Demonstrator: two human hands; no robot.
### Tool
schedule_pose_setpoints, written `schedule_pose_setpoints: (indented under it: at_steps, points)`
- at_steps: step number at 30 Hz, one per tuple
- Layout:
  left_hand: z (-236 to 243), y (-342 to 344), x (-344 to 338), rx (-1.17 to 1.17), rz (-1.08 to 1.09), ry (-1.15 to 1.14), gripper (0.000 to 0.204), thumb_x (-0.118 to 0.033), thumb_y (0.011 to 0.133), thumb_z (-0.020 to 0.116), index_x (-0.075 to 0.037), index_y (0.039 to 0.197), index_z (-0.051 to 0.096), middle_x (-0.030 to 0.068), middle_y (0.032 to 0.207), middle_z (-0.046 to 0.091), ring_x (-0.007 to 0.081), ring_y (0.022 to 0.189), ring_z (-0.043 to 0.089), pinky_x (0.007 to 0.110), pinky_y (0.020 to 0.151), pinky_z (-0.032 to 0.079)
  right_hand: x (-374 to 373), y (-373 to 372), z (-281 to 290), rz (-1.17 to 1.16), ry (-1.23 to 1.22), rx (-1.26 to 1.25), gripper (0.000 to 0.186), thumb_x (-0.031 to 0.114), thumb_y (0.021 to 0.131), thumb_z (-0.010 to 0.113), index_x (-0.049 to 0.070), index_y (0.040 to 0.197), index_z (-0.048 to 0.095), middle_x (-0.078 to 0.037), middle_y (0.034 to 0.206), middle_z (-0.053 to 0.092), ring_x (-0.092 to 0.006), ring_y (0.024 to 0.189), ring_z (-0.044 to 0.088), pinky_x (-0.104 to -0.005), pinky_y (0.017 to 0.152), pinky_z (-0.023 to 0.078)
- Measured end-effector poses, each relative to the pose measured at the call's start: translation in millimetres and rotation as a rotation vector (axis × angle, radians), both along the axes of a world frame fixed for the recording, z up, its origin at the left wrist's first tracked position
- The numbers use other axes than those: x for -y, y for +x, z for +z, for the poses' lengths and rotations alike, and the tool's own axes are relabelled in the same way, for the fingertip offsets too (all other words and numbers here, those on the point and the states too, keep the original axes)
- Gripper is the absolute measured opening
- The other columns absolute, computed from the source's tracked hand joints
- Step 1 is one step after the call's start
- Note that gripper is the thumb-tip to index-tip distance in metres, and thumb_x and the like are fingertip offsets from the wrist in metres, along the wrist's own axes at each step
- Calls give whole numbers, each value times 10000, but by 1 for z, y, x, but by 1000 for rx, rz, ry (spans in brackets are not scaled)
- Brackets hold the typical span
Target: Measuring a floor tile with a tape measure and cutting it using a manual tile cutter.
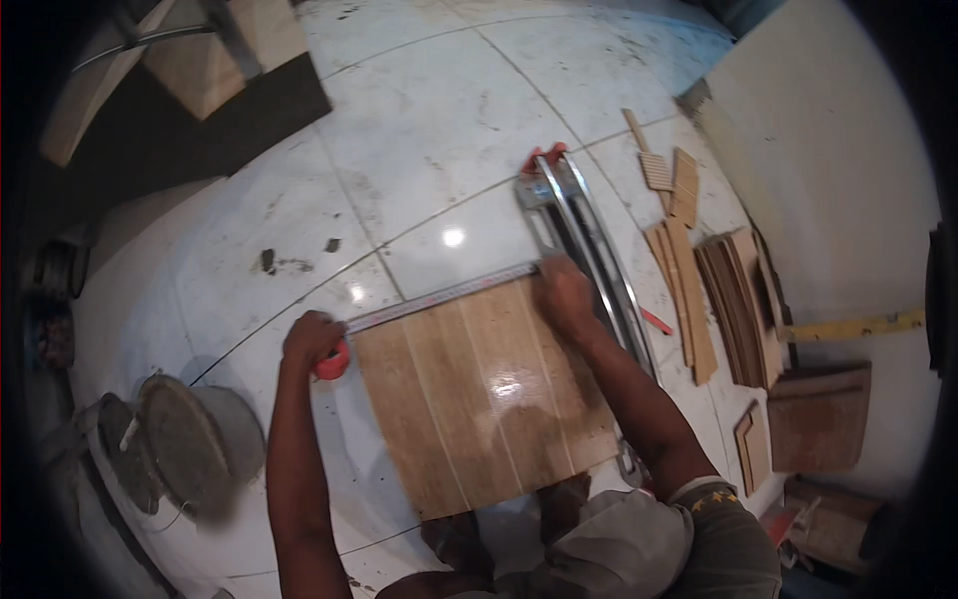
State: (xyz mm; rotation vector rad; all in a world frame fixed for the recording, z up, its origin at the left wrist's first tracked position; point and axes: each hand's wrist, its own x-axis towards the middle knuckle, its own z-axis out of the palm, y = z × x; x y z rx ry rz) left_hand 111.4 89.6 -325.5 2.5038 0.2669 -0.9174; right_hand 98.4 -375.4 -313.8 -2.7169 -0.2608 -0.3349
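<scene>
Head view looks down at two bare arms and a big wood-look tile (479,399). The left arm comes up almost straight from the lower edge, and the left hand (314,337) bends in at the wrist. Its fingers curl around a red tape measure (332,361), just past the tile's far left corner. The right arm comes up from the lower right and leans to the left. The right hand (564,293) is at the tile's far right corner, with its fingers bent by the end of the tape strip (444,296). I cannot tell if they pinch the strip or only press on it. The strip runs pulled out between the hands, along the tile's far edge. The tile lies in front of the person, near the feet (564,502). Just right of it is a long tile cutter (584,220) with shiny rails.
</scene>
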Motion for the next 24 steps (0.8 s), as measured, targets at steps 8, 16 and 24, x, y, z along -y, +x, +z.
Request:
schedule_pose_setpoints:
  at_steps: [8,16,24]
  points:
    - [15,-5,10,-22,4,96,417,-389,807,614,-40,974,772,202,1049,747,359,991,727,473,870,567,-7,6,3,1,-15,41,110,57,854,642,-16,935,654,-224,953,650,-441,892,636,-513,790,526]
    - [34,-5,20,-31,19,103,409,-364,832,587,-62,1039,770,180,1120,744,350,1030,719,464,894,559,-8,2,12,-2,-56,-40,138,84,865,653,-9,966,640,-225,977,652,-432,929,648,-516,803,541]
    - [28,-7,18,15,20,142,418,-360,829,584,-57,1048,770,189,1138,737,363,1057,713,461,913,564,-8,-1,20,-28,-36,-133,131,10,819,621,-30,943,635,-252,980,642,-471,937,629,-524,823,526]
